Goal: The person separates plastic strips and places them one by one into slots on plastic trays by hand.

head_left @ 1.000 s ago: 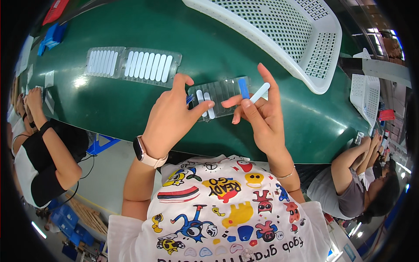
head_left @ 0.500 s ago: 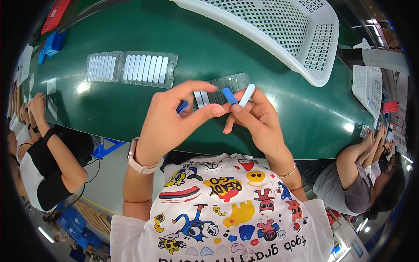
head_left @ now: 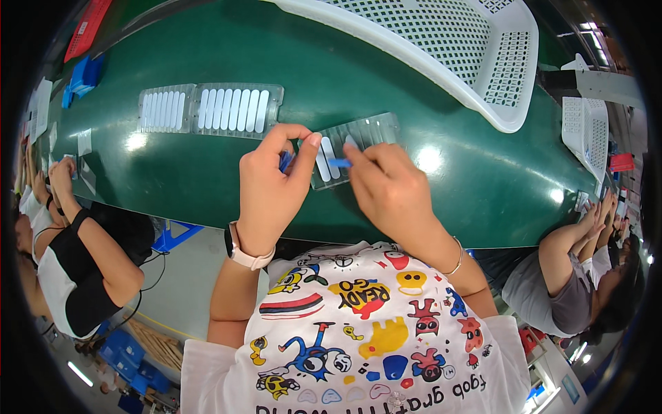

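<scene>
A clear slotted plastic tray lies tilted on the table before me, with white round-ended strips in its left slots. My left hand is closed round several small blue pieces, thumb and forefinger pinched at the tray's left edge. My right hand reaches over the tray's middle, fingers pressed together on a white strip at a slot. A blue strip also sticks out from under those fingers. Their tips partly hide both pieces.
Two more clear trays filled with white strips lie at the left. A large white perforated basket stands at the far right. Blue pieces and a red bin are far left. Co-workers sit on both sides.
My right hand has turned palm down and brought the white strip from above the tray's right part down to its slots. My left hand has closed to a pinch at the tray's edge.
</scene>
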{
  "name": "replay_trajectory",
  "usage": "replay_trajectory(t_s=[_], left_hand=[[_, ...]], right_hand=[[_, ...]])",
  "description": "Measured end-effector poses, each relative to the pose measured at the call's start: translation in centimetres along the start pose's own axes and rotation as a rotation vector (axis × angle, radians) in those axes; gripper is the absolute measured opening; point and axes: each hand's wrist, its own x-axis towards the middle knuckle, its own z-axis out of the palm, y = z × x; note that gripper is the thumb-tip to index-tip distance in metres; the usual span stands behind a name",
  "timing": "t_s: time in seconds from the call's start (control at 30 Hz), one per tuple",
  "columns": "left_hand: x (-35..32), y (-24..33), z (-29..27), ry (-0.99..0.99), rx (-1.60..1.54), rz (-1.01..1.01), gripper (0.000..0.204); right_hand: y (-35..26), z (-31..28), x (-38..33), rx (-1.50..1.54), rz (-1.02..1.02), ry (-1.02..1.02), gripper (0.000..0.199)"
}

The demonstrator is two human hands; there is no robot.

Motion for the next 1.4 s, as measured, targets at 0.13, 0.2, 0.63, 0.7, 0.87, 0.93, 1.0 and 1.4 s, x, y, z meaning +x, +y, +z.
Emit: replay_trajectory(t_s=[0.13, 0.2, 0.63, 0.7, 0.87, 0.93, 1.0, 1.4], left_hand=[[-0.2, -0.1, -0.5, -0.048, 0.152, 0.107, 0.01], [-0.2, -0.2, -0.7, -0.061, 0.163, 0.113, 0.01], [-0.5, 0.4, 0.4, -0.183, 0.488, 0.163, 0.045], [-0.4, 0.5, 0.7, -0.18, 0.508, 0.124, 0.048], [0.8, 0.5, 0.1, -0.242, 0.461, 0.099, 0.046], [1.0, 0.5, 0.2, -0.262, 0.44, 0.1, 0.047], [1.3, 1.1, 0.4, -0.321, 0.427, 0.026, 0.049], [1.9, 1.0, 0.0, -0.319, 0.49, 0.047, 0.05]], right_hand=[[-1.1, 0.2, 0.0, 0.049, -0.015, -0.141, 0.024], [-1.4, -0.2, 0.1, 0.056, 0.028, -0.186, 0.024], [1.1, -2.5, -1.3, 0.084, 0.061, 0.28, 0.025], [1.1, -3.1, -1.4, -0.048, -0.199, 0.359, 0.031], [1.3, -4.1, -1.2, -0.045, -0.278, 0.383, 0.031], [1.4, -4.0, -1.0, -0.021, -0.279, 0.374, 0.03], [1.5, -3.4, -0.9, 0.033, -0.26, 0.372, 0.029], [0.9, -2.8, 0.5, 0.434, 0.453, 0.014, 0.014]])
